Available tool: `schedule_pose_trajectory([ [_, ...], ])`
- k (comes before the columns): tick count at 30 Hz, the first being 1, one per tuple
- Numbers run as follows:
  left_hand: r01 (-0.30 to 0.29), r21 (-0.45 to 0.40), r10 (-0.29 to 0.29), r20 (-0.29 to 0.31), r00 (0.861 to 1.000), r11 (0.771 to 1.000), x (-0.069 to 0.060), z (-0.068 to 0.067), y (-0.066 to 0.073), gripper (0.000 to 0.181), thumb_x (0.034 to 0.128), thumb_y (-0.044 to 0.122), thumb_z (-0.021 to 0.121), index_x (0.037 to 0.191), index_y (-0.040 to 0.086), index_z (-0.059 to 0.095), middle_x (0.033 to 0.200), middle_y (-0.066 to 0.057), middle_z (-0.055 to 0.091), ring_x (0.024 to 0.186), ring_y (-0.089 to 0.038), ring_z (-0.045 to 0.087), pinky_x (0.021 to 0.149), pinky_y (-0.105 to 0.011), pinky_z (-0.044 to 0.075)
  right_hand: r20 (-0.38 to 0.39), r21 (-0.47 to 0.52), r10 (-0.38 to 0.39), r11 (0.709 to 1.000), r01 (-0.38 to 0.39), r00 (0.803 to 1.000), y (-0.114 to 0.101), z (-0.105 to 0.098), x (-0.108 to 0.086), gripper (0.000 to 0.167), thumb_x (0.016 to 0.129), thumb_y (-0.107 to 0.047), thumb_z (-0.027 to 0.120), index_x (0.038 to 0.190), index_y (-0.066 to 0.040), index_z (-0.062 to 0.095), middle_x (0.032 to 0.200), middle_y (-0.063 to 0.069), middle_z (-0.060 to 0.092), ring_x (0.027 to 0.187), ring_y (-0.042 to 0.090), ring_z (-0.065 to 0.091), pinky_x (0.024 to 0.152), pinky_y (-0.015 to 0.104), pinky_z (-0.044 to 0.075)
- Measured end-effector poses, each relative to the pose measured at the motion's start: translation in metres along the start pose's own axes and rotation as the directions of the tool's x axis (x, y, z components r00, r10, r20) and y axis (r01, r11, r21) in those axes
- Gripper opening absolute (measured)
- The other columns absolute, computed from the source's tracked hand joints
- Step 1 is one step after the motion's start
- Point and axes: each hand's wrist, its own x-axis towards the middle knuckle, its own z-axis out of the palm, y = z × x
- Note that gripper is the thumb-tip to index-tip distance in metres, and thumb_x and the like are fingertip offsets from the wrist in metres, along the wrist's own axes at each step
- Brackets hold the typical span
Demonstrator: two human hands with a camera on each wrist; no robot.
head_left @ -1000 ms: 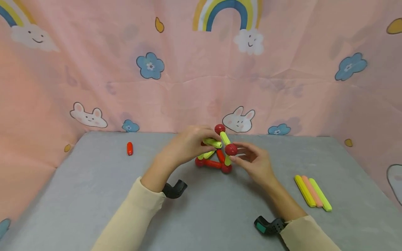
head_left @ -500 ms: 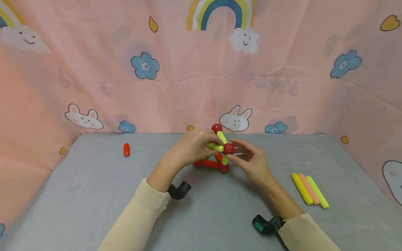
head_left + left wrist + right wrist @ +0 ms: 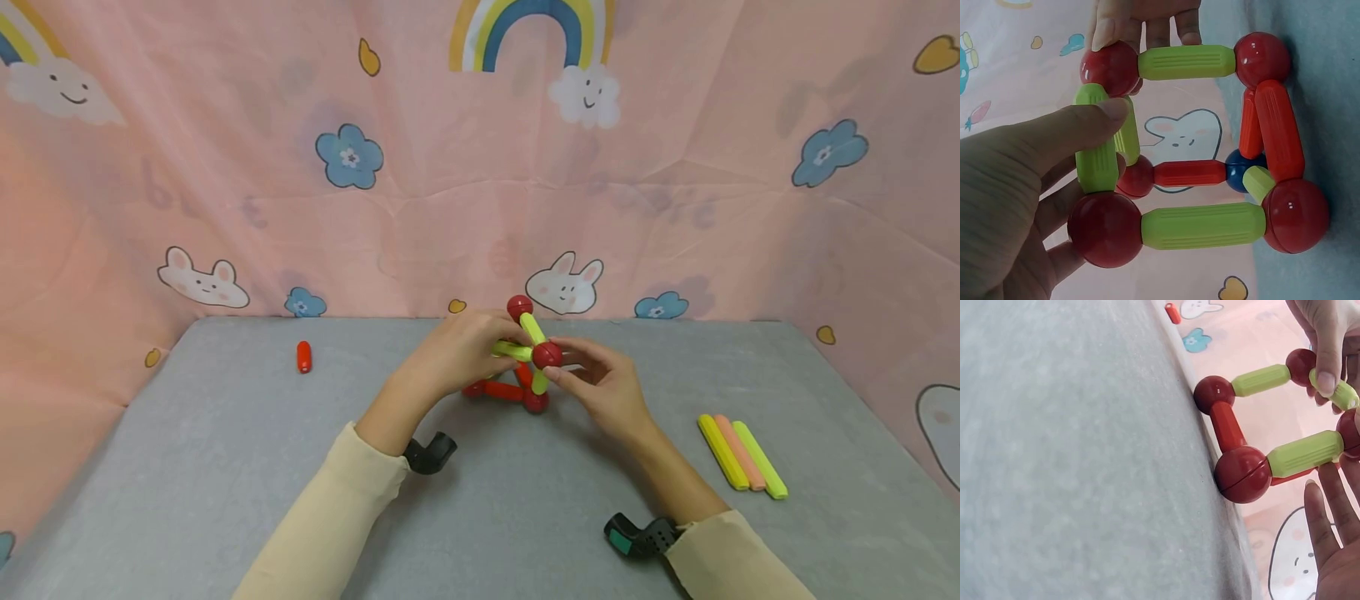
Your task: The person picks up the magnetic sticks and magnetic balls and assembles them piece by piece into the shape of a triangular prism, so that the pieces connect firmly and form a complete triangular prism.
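Note:
A frame of red balls and short rods stands on the grey table, with red rods (image 3: 502,391) low down and yellow-green rods above. My left hand (image 3: 465,350) pinches a yellow-green rod (image 3: 1097,144) between thumb and fingers; in the left wrist view that rod spans two upper red balls. On the other side, my right hand (image 3: 603,383) holds the near upper red ball (image 3: 547,356) with thumb and fingertips. Another red ball (image 3: 520,307) tops the back of the frame. A blue ball (image 3: 1242,170) sits low at the rear in the left wrist view.
A lone red rod (image 3: 303,357) lies at the left rear of the table (image 3: 187,467). Three longer rods lie side by side at the right: yellow (image 3: 723,452), peach (image 3: 739,452) and yellow-green (image 3: 760,460). A pink patterned cloth (image 3: 420,242) hangs behind.
My left hand has brought its yellow-green rod rightward, and the rod's free end now meets the red ball at my right hand. The right hand still holds that ball.

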Motion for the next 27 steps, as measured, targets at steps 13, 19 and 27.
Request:
schedule_pose_trajectory([
  [13,-0.013,0.029,0.014,-0.029,0.999,0.999,0.000,0.005,-0.004,0.028,0.0859,0.017,0.082,0.113,0.013,0.077,0.110,0.000,0.075,0.100,-0.015,0.067,0.090,-0.027,0.058,-0.002,0.016,-0.007,1.000,0.007,1.000,0.000,0.001,0.001,0.041,0.090,-0.002,0.073,0.130,-0.005,0.066,0.118,-0.017,0.069,0.104,0.004,0.067,0.085,0.019,0.058],
  [19,0.071,-0.032,-0.072,-0.032,0.997,0.997,-0.008,-0.001,-0.014,0.035,0.0845,0.022,0.084,0.117,0.011,0.075,0.112,-0.002,0.073,0.100,-0.020,0.063,0.087,-0.031,0.057,-0.004,-0.020,-0.008,1.000,0.008,1.000,-0.001,0.004,0.002,0.044,0.089,-0.003,0.075,0.131,-0.006,0.065,0.121,0.007,0.071,0.103,0.003,0.067,0.085,0.020,0.059],
  [27,0.125,-0.093,-0.129,-0.039,0.991,0.988,-0.019,-0.003,-0.024,0.026,0.0852,0.025,0.083,0.109,0.017,0.077,0.094,0.002,0.068,0.085,-0.014,0.057,0.070,-0.024,0.052,0.002,-0.047,0.003,0.999,-0.003,1.000,-0.003,0.004,0.002,0.043,0.091,-0.006,0.074,0.133,-0.008,0.063,0.120,0.013,0.071,0.102,0.002,0.066,0.084,0.019,0.057],
])
